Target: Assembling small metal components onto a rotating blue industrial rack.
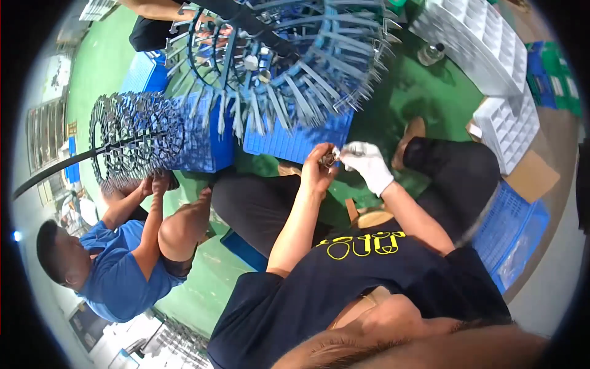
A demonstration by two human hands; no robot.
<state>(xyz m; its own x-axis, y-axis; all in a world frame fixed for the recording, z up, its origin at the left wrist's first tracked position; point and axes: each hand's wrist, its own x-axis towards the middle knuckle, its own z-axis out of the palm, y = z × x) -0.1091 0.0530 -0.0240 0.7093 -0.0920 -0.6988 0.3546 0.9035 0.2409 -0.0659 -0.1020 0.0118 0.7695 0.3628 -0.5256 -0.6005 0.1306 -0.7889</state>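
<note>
Rack (279,46) over a crate (295,140), another rack (136,139) to the left, trays (479,40) right

Metal part (330,158) between left hand (316,172) and right hand (367,165): half hidden by fingers, too small to identify. Rack (273,40) cut by top edge; covers crate's (289,142) far edge. Far worker (153,9) mostly out of frame. Stool (375,218) partly hidden by shirt (344,289).
</note>
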